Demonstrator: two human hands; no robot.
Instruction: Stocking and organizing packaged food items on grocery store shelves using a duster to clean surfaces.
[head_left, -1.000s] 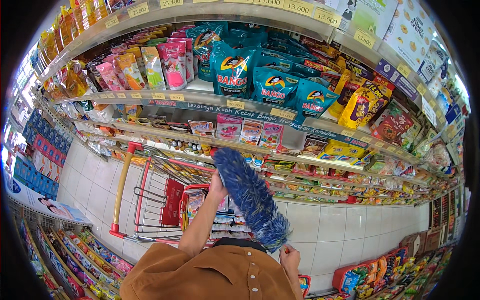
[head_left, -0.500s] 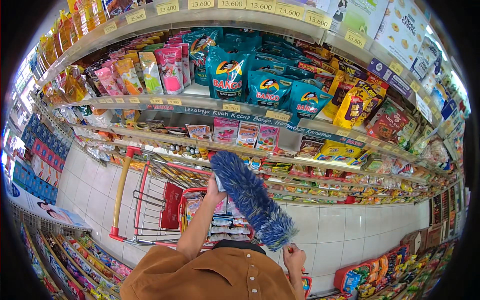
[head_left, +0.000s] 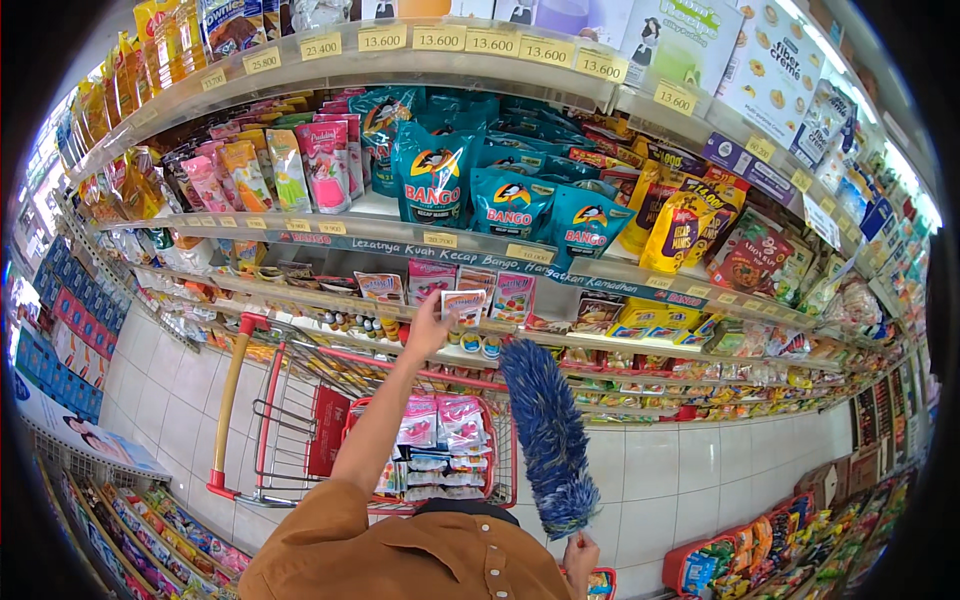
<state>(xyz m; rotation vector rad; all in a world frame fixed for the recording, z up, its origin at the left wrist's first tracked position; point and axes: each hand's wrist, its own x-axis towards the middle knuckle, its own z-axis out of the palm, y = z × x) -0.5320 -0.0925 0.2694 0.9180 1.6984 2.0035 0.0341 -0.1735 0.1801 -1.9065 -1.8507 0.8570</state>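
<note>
Reaching my left hand (head_left: 428, 330) up, I am pinching a small packet (head_left: 462, 303) at the shelf edge (head_left: 600, 345); right hand (head_left: 580, 552) is gripping the blue duster (head_left: 548, 435), best kept clear of the stock

Shelf rack (head_left: 560, 268) runs across the back. Pouches (head_left: 505, 205) stand on its upper board; small packets (head_left: 463, 300) on the board below. Shopping cart (head_left: 380, 420) sits before the rack, left of the duster (head_left: 548, 440). Left hand (head_left: 430, 325) reaches the packets' shelf edge; right hand (head_left: 580, 552) is below the duster.
</note>
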